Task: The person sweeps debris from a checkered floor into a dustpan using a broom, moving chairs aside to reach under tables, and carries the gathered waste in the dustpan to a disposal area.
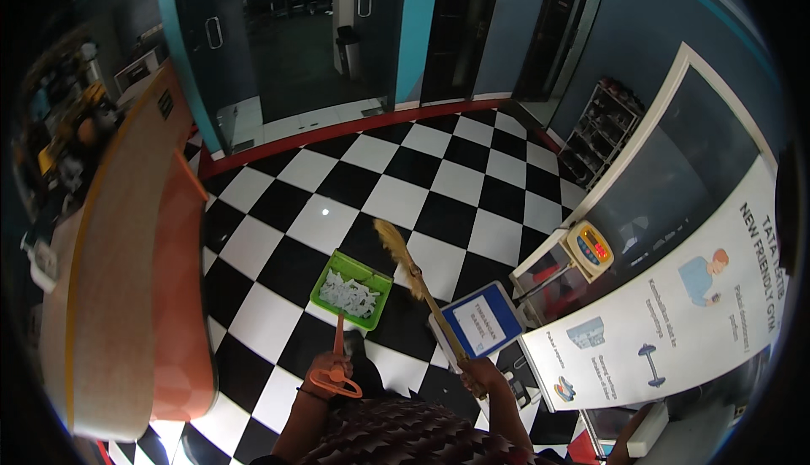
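Left hand (pixel 332 367) is closed around the orange plastic handle (pixel 339 336) of a green rectangular dustpan (pixel 361 267); the orange loop at the handle's end shows beside the fist. Right hand (pixel 483 374) is closed around the lower part of a long wooden broom (pixel 436 311), its straw-coloured bristles (pixel 391 240) pointing up and away to the left.

Dustpan position: ahead of the left hand, over the black-and-white chequered floor (pixel 266 306), pan side up. Whether its base touches the floor cannot be told. Contents: a loose heap of white, paper-like scraps (pixel 348 294), covering most of the pan's nearer part. Bristles are located beyond and to the right of the dustpan, apart from it; floor contact cannot be confirmed.

Right of the dustpan, the broom shaft crosses in front of the left edge of a blue floor-scale platform (pixel 499 298) bearing a white label. A cream-coloured display unit (pixel 588 248) with lit red digits stands beyond it, near a white printed banner (pixel 620 330).
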The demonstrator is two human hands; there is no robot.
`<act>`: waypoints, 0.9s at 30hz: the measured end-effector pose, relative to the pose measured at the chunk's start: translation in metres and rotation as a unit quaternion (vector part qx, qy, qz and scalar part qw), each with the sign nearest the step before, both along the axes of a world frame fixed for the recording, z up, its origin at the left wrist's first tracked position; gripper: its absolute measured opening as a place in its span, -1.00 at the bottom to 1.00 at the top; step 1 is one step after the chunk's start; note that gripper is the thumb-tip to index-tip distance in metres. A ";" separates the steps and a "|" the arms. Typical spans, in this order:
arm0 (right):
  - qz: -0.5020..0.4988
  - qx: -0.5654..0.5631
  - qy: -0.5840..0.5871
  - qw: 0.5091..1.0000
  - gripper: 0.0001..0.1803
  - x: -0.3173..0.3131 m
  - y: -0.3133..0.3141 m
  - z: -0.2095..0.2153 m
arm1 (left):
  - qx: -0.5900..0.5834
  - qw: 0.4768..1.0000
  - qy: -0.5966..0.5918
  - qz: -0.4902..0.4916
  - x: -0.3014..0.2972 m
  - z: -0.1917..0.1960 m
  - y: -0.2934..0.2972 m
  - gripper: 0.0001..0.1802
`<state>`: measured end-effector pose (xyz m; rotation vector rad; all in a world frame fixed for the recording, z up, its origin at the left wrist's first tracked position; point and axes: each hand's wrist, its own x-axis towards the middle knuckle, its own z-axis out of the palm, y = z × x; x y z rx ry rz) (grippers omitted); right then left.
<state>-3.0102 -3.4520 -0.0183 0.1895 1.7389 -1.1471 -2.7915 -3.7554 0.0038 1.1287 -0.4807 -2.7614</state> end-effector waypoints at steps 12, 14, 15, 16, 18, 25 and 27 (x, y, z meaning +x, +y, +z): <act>-0.133 0.057 0.030 0.989 -0.57 -0.238 -0.130 0.002 | 0.020 0.976 -0.028 -0.214 -0.359 -0.056 -0.225 -0.85; -0.153 0.080 0.025 0.985 -0.58 -0.279 -0.142 0.009 | 0.070 0.967 -0.063 -0.236 -0.429 -0.033 -0.244 -0.85; -0.179 0.103 0.013 0.978 -0.58 -0.292 -0.139 -0.008 | 0.062 0.967 -0.043 -0.241 -0.460 -0.025 -0.247 -0.87; -0.196 0.121 0.006 0.973 -0.59 -0.307 -0.142 -0.010 | 0.056 0.965 -0.044 -0.254 -0.489 -0.026 -0.255 -0.87; -0.209 0.151 0.007 0.966 -0.59 -0.341 -0.148 -0.019 | 0.052 0.959 -0.036 -0.278 -0.547 -0.033 -0.269 -0.88; -0.318 0.149 0.004 0.936 -0.58 -0.498 -0.134 -0.095 | 0.048 0.928 -0.031 -0.369 -0.778 -0.050 -0.266 -0.90; -0.316 0.145 0.006 0.938 -0.54 -0.557 -0.130 -0.083 | -0.018 0.922 -0.017 -0.386 -0.844 -0.048 -0.254 -0.89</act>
